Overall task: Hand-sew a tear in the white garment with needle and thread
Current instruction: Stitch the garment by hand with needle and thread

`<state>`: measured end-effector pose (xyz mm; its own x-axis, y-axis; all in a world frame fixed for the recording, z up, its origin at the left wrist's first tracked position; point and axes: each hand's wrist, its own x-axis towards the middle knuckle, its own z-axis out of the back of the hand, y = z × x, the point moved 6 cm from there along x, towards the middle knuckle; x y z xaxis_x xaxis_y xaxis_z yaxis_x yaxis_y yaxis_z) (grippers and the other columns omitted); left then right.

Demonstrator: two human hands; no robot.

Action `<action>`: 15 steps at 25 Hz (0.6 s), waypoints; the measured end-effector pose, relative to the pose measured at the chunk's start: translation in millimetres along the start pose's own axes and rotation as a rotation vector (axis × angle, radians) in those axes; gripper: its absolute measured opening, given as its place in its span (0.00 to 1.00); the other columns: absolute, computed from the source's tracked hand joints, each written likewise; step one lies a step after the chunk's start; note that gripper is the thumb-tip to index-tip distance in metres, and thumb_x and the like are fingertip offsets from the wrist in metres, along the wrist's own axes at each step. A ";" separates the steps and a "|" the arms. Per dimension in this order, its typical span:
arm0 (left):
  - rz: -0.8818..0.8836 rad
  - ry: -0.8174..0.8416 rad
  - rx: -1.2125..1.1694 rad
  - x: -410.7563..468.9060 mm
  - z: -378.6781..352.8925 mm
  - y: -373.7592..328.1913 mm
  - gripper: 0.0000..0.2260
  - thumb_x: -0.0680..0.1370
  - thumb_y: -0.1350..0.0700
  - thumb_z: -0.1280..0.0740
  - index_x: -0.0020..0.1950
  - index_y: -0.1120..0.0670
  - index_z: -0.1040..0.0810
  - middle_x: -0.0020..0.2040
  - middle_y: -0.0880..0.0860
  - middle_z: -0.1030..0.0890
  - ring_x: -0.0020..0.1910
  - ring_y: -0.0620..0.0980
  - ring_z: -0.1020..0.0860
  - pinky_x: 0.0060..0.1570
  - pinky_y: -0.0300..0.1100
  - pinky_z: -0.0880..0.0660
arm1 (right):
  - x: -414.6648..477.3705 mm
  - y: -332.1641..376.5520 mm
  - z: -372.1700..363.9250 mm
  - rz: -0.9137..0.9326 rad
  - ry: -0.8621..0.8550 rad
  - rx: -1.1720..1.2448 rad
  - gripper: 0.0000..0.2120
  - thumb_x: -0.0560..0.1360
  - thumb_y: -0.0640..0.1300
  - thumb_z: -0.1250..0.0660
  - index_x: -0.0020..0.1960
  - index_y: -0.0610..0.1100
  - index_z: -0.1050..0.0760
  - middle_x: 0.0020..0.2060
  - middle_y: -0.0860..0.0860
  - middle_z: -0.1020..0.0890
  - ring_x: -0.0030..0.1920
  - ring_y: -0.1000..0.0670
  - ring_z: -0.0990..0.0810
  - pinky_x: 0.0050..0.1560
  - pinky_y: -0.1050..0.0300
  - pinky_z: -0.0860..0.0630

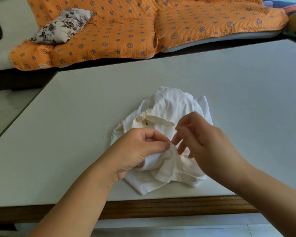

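The white garment [171,106] lies crumpled near the front of the pale table [75,103]. My left hand [137,151] pinches a folded cream hem of the garment between thumb and fingers, lifting it slightly. My right hand [200,141] hovers just right of that fold, its fingertips blurred and close to the left thumb. I cannot make out a needle in the right fingers. A thin white thread [103,134] lies loose on the table left of the garment.
A wooden edge [161,207] runs along the table's front. Behind the table stands a sofa with an orange patterned cover [143,26] and a floral cushion [61,26]. Pale floor shows at the left.
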<state>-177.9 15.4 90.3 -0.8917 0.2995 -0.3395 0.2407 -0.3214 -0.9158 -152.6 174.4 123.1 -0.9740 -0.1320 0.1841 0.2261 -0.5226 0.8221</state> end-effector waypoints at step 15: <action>-0.018 -0.043 0.026 0.7 8.5 0.2 0.02 0.72 0.53 0.25 0.43 0.46 0.14 0.49 0.51 0.14 0.61 0.65 0.24 0.54 0.50 0.32 | 21.6 -40.1 31.8 -0.518 -0.222 1.253 0.08 0.81 0.37 0.40 0.44 0.43 0.28 0.32 0.49 0.19 0.33 0.51 0.16 0.31 0.65 0.22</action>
<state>-181.7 7.9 91.6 -0.9114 0.2670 -0.3130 0.2150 -0.3395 -0.9157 -183.1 219.4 111.3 -0.9511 0.0420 -0.3061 -0.2072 0.6481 0.7328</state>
